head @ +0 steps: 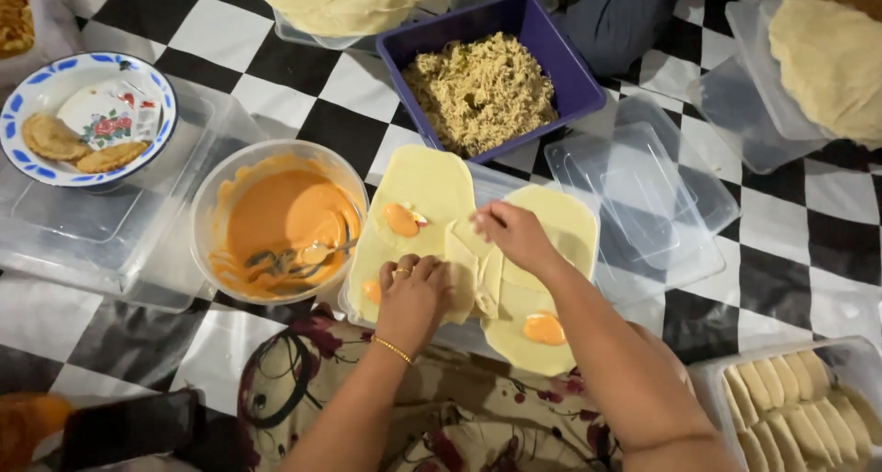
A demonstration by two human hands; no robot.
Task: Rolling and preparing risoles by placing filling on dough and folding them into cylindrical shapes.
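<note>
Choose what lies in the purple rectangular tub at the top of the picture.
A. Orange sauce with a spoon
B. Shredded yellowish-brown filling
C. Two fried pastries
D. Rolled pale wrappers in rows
B: the purple tub holds a heap of shredded yellowish-brown filling; the orange sauce is in the clear round bowl to its left.

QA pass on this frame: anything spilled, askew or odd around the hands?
Nothing spilled. Orange sauce smears the inner wall of the clear sauce bowl, spoon left inside. Both the left hand and right hand press a folded wrapper; the other wrappers lie flat with neat sauce dabs.
</note>
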